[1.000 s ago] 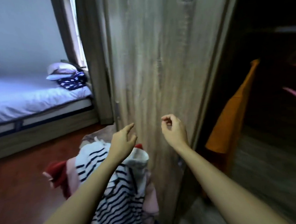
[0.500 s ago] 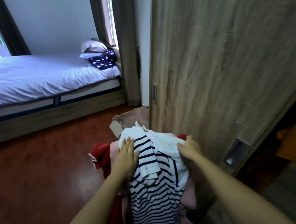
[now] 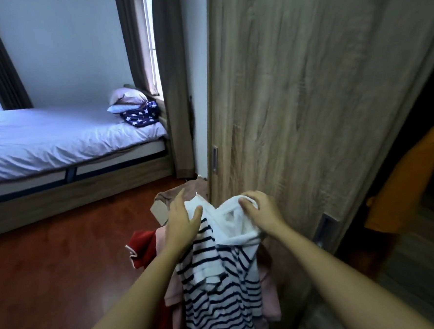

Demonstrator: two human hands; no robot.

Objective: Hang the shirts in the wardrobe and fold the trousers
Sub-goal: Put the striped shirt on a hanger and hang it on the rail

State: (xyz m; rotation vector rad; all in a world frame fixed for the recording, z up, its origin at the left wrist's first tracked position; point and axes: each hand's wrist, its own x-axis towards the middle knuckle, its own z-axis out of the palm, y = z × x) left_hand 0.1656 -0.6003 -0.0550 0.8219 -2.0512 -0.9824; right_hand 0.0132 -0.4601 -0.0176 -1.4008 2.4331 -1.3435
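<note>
The striped shirt (image 3: 218, 278) hangs low in the middle, just in front of the wardrobe door (image 3: 295, 96), lifted by its white top edge. The left hand (image 3: 182, 222) pinches that edge, thumb in front and fingers behind. The right hand (image 3: 260, 212) grips the other side with curled fingers. Beneath and beside the shirt lie a red garment (image 3: 142, 247) and a pink one (image 3: 270, 303). An orange garment (image 3: 402, 186) hangs in the dark wardrobe opening at right. A bed (image 3: 57, 138) with a pillow (image 3: 128, 98) stands on the far left across the wooden floor (image 3: 52, 276).
</note>
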